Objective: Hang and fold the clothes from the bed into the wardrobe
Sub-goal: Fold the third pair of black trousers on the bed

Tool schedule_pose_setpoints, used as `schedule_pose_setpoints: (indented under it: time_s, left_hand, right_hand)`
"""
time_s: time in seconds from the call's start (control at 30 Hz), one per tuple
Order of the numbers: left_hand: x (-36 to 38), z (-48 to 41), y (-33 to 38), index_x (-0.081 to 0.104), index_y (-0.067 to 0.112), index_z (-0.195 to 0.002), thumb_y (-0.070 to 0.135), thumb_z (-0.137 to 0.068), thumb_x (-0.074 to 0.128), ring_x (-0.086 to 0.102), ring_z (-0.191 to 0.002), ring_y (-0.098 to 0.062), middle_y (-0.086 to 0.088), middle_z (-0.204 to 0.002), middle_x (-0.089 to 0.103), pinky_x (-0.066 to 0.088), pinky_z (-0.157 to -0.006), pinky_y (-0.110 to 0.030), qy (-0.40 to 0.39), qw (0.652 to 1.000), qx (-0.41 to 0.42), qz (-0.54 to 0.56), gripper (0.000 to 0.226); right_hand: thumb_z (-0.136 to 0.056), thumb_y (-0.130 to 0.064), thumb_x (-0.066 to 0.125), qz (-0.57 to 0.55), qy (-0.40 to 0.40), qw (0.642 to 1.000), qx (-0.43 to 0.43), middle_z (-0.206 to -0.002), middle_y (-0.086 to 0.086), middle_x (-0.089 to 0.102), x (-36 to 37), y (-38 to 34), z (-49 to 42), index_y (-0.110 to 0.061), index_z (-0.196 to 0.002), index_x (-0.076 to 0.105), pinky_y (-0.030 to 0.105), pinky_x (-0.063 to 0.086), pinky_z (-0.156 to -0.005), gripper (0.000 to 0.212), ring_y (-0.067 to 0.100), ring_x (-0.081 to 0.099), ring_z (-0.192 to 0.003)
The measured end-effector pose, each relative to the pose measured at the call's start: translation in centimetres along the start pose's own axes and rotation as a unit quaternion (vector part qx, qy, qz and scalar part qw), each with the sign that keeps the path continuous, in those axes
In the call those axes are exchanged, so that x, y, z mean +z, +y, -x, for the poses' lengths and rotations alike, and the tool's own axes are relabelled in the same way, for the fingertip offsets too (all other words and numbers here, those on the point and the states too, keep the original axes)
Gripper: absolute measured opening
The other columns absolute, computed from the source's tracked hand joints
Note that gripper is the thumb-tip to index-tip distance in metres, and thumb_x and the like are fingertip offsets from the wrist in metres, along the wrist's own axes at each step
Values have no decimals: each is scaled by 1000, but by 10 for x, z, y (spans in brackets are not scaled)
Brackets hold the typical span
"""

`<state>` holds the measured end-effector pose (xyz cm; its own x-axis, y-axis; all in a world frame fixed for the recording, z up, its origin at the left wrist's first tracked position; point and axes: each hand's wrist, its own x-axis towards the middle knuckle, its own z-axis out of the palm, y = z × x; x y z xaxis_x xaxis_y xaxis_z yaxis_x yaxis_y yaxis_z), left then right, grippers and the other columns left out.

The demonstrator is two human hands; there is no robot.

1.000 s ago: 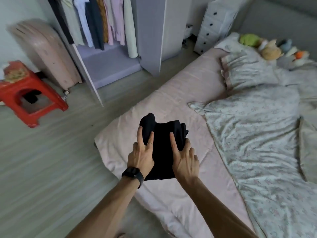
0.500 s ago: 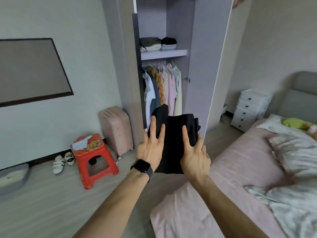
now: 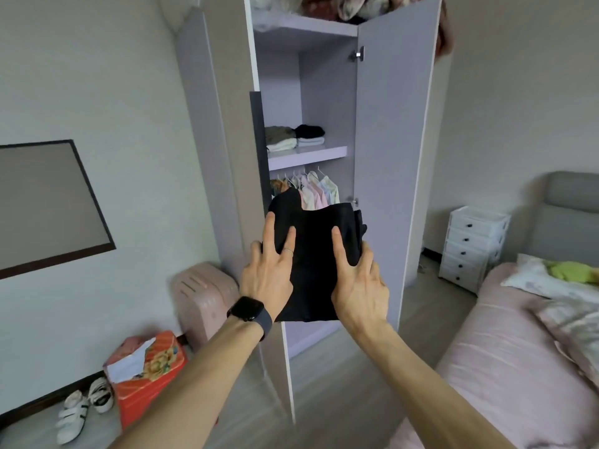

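Both hands hold a folded black garment (image 3: 316,254) up in the air in front of the open lilac wardrobe (image 3: 395,157). Left hand (image 3: 269,273), with a black smartwatch (image 3: 248,308) on its wrist, lays straight fingers over the near face of the cloth on the left. Right hand (image 3: 359,286) does the same on the right. The digits clamping from behind are hidden by the fabric.

The garment sits below the lilac wardrobe shelf (image 3: 308,154), which carries small piles of folded clothes (image 3: 295,137). It covers part of the row of pale hanging shirts (image 3: 319,192) under that shelf.

A bed with a pink sheet (image 3: 502,367) lies at near right, with a white plastic drawer chest (image 3: 473,247) beyond it. On the left stand a pink ribbed suitcase (image 3: 204,296) and a red plastic stool (image 3: 152,377), with white shoes (image 3: 81,406) beside the stool.
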<state>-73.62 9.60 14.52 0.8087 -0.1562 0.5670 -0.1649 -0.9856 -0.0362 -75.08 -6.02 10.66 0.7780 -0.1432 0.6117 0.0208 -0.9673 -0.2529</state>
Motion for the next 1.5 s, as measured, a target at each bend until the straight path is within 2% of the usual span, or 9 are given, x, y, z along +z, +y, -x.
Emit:
schedule_pose_setpoints:
  time_s: [0.13, 0.37, 0.47, 0.53, 0.77, 0.93, 1.2, 1.33, 1.5]
  left_hand:
    - [34, -65, -16, 13, 31, -159, 9, -91, 59, 42, -115, -27, -10, -163, -18, 48, -63, -30, 18, 1000, 23, 7, 85]
    - [87, -182, -27, 20, 26, -158, 1, -82, 59, 44, -126, -39, -16, -164, -10, 58, -70, -36, 65, 991, 98, 59, 89]
    - [106, -223, -23, 32, 21, -155, -3, -73, 63, 54, -108, -38, -22, -164, 7, 59, -69, -41, 82, 986, 119, 77, 91]
    - [121, -247, -17, 30, 19, -155, -6, -73, 58, 53, -102, -38, -22, -164, 4, 57, -72, -43, 80, 984, 133, 92, 90]
    - [165, -336, 9, 35, 19, -154, 0, -73, 63, 57, -95, -33, -25, -162, 12, 51, -60, -32, 92, 984, 136, 73, 88]
    - [218, -408, 39, 31, 22, -155, 2, -76, 64, 54, -104, -33, -23, -163, 7, 50, -61, -29, 88, 986, 119, 76, 88]
    - [300, -551, 78, 22, 23, -158, -1, -78, 59, 50, -105, -32, -22, -163, -2, 51, -65, -31, 84, 995, 18, 60, 91]
    - [319, -610, 71, 22, 25, -157, 0, -75, 61, 49, -106, -30, -20, -163, -4, 45, -58, -28, 90, 995, -29, 36, 94]
    - [336, -659, 40, 12, 27, -159, -2, -82, 55, 42, -119, -32, -17, -163, -16, 54, -73, -32, 102, 992, -68, 9, 93]
  right_hand:
    - [-85, -7, 61, 20, 11, 1000, 9, -149, 23, 33, 30, -2, -58, -41, -157, -9, 39, 54, -64, 107, 36, 59, -100]
    - [-83, -4, 60, 43, 79, 994, 65, -144, 23, 38, 76, 3, -156, -39, -159, 5, 41, 51, -60, 100, 39, 58, -98]
    - [-80, -3, 63, 64, 103, 989, 84, -141, 24, 40, 92, 9, -188, -37, -159, 9, 40, 50, -56, 102, 39, 59, -91]
    - [-81, -3, 62, 80, 100, 987, 95, -142, 24, 39, 104, 15, -209, -38, -159, 6, 41, 50, -57, 102, 39, 59, -91]
    - [-84, -6, 60, 94, 113, 983, 107, -145, 23, 37, 137, 52, -290, -41, -158, 2, 43, 53, -62, 100, 41, 60, -96]
    - [-87, -8, 58, 98, 111, 985, 94, -147, 24, 33, 180, 98, -366, -40, -158, -3, 43, 51, -65, 99, 38, 57, -96]
    - [-90, -8, 51, 62, 88, 994, 16, -151, 21, 28, 258, 168, -531, -42, -157, -7, 42, 52, -73, 95, 37, 55, -105]
    - [-86, -7, 57, 32, 82, 996, -34, -148, 22, 32, 294, 173, -603, -39, -158, -5, 39, 50, -67, 100, 35, 56, -98]
    - [-86, -12, 64, -25, 78, 993, -88, -144, 22, 35, 338, 153, -671, -39, -158, -3, 39, 51, -62, 102, 35, 58, -93]
